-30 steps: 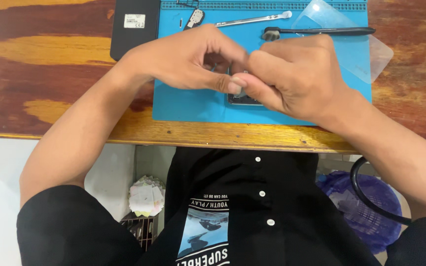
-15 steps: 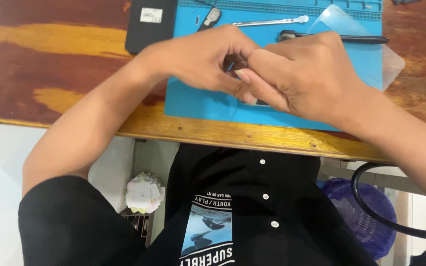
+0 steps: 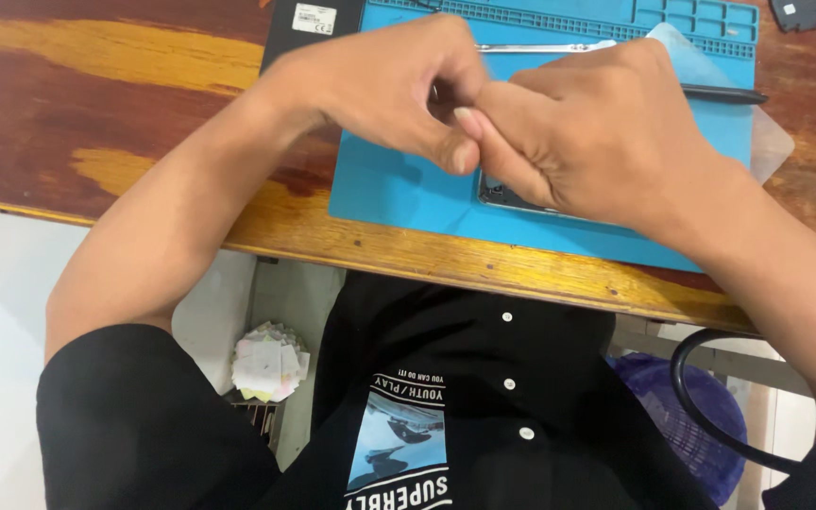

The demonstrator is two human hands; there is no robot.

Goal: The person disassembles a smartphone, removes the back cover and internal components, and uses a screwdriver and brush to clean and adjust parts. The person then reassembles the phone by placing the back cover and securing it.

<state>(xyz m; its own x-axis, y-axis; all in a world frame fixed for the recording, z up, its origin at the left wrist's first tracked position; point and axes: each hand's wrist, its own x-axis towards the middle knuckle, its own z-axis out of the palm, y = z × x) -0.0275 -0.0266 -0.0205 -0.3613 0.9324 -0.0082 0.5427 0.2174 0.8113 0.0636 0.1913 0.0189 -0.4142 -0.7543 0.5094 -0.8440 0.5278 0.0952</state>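
Note:
A phone [image 3: 512, 200] with a metal rim lies on the blue work mat [image 3: 399, 189]; only its lower left corner shows. My right hand [image 3: 597, 142] covers the rest of it, fingers curled down onto it. My left hand [image 3: 389, 90] comes in from the left with its fingers closed and its thumb tip against my right thumb, just above the phone. Whatever is between the fingertips is hidden.
The mat lies on a worn wooden table [image 3: 96, 104]. Behind the hands are a black flat device [image 3: 309, 28], a thin metal tool [image 3: 540, 47], a black-handled tool [image 3: 724, 94] and a clear plastic sheet [image 3: 772, 142]. A dark part [image 3: 809, 11] sits far right. Below the edge are a paper stack [image 3: 269, 364] and a blue bin [image 3: 682, 416].
Both hands stay pinched together over the phone. The view has shifted, and my left thumb now presses tight against the right thumb.

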